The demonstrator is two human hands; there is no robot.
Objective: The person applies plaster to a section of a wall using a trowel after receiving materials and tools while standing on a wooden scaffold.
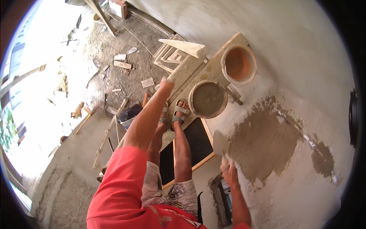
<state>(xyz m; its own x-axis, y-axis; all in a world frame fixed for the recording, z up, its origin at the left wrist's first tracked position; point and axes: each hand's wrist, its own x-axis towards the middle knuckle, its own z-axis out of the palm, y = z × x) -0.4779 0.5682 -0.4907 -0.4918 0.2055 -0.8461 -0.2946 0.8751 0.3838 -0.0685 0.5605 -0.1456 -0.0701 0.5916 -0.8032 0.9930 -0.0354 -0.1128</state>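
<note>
My right hand [228, 170] is closed around the handle of a trowel [220, 142], whose flat blade is at the left edge of a patch of wet mortar [263, 147] on the pale wall. Stretched out over the planks, my left hand [166, 83] looks small and blurred, so its fingers cannot be made out. Grey mortar fills a bucket [207, 100] standing on the planks just beyond my sandalled feet. Farther along is a second bucket [238, 64] with an orange-stained inside and only residue visible in it.
I stand on a narrow plank platform [183, 82] above a rubble-strewn floor [110, 57]. A wooden frame [179, 53] rises beside it. White pipe or conduit [309, 142] runs along the wall. Near my right forearm is a rough-edged wall recess [218, 200]; a dark wood-framed panel [196, 143] lies below.
</note>
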